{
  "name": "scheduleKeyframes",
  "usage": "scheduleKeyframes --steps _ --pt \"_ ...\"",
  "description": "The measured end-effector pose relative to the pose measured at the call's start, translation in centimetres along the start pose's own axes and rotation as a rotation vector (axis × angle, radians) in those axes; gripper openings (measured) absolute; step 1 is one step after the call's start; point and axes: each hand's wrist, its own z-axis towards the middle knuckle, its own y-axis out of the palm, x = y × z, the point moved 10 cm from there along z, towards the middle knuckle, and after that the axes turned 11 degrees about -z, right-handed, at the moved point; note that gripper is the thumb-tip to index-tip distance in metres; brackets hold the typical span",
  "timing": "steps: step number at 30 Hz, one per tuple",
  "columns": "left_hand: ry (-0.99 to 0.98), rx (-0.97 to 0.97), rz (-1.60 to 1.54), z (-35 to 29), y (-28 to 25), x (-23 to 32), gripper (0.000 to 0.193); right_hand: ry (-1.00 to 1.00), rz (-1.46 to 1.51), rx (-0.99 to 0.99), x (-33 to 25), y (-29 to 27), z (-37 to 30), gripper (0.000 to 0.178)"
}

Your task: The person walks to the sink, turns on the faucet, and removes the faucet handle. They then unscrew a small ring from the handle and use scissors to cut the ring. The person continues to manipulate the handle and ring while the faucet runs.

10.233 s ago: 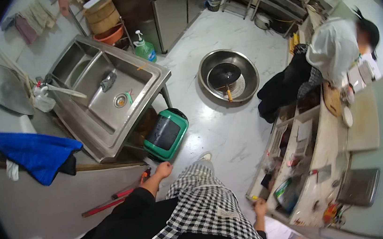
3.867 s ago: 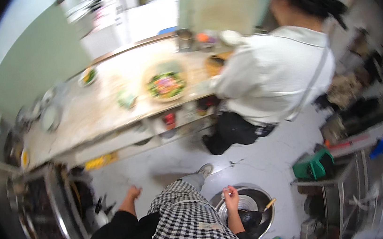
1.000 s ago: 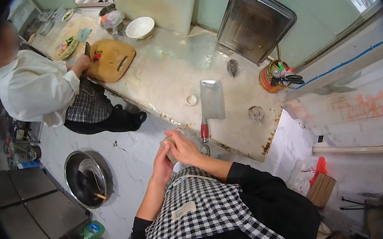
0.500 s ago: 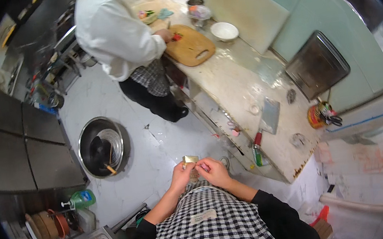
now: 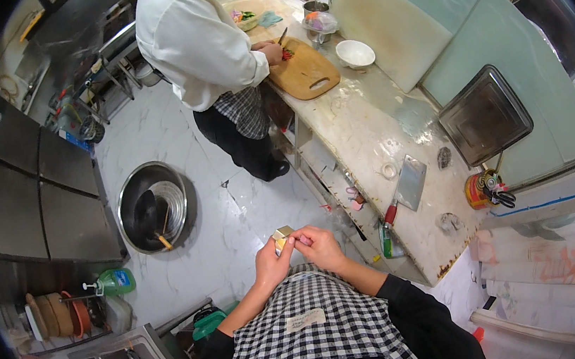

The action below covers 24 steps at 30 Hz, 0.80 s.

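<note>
In front of my checked apron (image 5: 304, 326), both hands are raised close together. My left hand (image 5: 267, 262) is closed around a small gold box (image 5: 282, 232) that looks like a cigarette pack. My right hand (image 5: 320, 248) touches the side of the pack with its fingers bent inward. A small pink thing (image 5: 306, 240) shows between those fingers, too small to name.
Ahead, a person in white holds a knife over a wooden cutting board (image 5: 306, 78). On the counter (image 5: 339, 131) to the right lies a cleaver (image 5: 411, 183). A large metal basin (image 5: 133, 179) with a wok inside stands on the floor at left.
The pack has tilted in my left hand, and my fingers have shifted around it. The co-worker's knife now shows above the board. The whole view has shifted slightly.
</note>
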Motion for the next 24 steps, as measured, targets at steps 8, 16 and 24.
scheduleKeyframes --steps 8,16,24 --pt "0.176 -0.004 0.251 -0.7 0.1 2.9 0.041 0.209 0.288 -0.056 3.3 1.3 -0.8 0.012" --pt "0.112 -0.032 0.251 -0.3 0.3 3.3 0.036 0.329 0.326 0.016 4.2 -2.2 -0.7 0.013" --pt "0.321 -0.148 -0.349 -0.6 -2.2 16.2 0.024 0.276 0.308 0.145 3.5 -8.5 0.0 0.026"
